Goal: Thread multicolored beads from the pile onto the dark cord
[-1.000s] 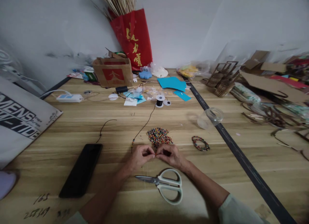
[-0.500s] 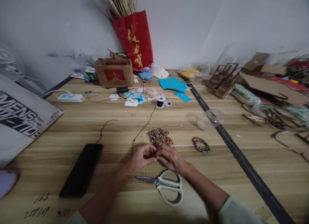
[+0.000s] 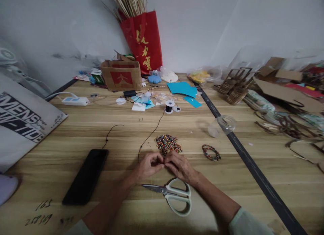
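The left hand [image 3: 149, 166] and right hand [image 3: 181, 167] meet at the fingertips below mid-frame; what they pinch cannot be told. A knuckle's nudge could scatter the loose beads [image 3: 167, 143] heaped just above.

Muted Grey-Green Worn

A pale grey-green right sleeve [image 3: 249, 223] is ended by a hem above the bare forearm [image 3: 216, 196]; the left sleeve [image 3: 80, 229], similarly toned, is mostly cropped. Left hand [image 3: 149, 166] and right hand [image 3: 181, 166] are seen bare.
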Motion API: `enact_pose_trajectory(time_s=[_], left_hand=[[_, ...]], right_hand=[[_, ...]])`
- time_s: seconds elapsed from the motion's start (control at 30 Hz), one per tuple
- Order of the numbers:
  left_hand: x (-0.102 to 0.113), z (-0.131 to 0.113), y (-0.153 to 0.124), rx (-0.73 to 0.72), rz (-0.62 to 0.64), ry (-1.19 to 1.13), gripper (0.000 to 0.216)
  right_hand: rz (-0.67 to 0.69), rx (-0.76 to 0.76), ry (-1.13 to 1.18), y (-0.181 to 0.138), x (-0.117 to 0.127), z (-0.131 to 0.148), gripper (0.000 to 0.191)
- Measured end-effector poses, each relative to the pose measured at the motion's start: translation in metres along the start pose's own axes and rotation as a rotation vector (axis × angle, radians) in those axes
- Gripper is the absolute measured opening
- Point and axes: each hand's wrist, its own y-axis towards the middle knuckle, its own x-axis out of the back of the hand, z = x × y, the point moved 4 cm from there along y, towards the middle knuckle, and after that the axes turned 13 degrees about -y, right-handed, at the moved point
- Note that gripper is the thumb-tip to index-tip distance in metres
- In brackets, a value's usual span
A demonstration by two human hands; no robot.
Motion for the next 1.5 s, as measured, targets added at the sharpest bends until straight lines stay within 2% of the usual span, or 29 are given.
enact_pose_trajectory(time_s=[0.17,0.57,0.7,0.83,1.0,1.2,1.33,1.5], left_hand=[[0.0,-0.001,0.0,0.015,0.012,-0.073,0.018],[0.003,-0.005,0.0,-0.017,-0.009,-0.039,0.019],[0.003,-0.006,0.0,-0.006,-0.035,-0.038,0.017],[0.003,-0.007,0.001,-0.019,-0.051,-0.045,0.013],[0.004,-0.006,0.002,-0.034,-0.069,-0.042,0.011],[0.005,-0.005,0.003,-0.071,-0.089,-0.034,0.007],[0.005,-0.005,0.004,-0.051,-0.103,-0.073,0.007],[0.007,-0.007,0.003,-0.065,-0.105,-0.052,0.006]], right_hand=[[-0.01,0.006,-0.01,0.001,0.001,0.002,0.01],[-0.017,-0.02,-0.012,0.0,0.0,0.001,0.009],[-0.12,-0.108,-0.104,0.003,0.009,-0.003,0.011],[-0.205,-0.2,-0.256,0.007,0.014,-0.014,0.024],[-0.177,-0.14,-0.306,0.011,0.009,-0.021,0.033],[-0.086,-0.105,-0.354,0.012,0.003,-0.021,0.033],[-0.102,-0.114,-0.306,0.014,0.004,-0.021,0.029],[-0.249,-0.249,-0.147,0.009,0.014,-0.029,0.019]])
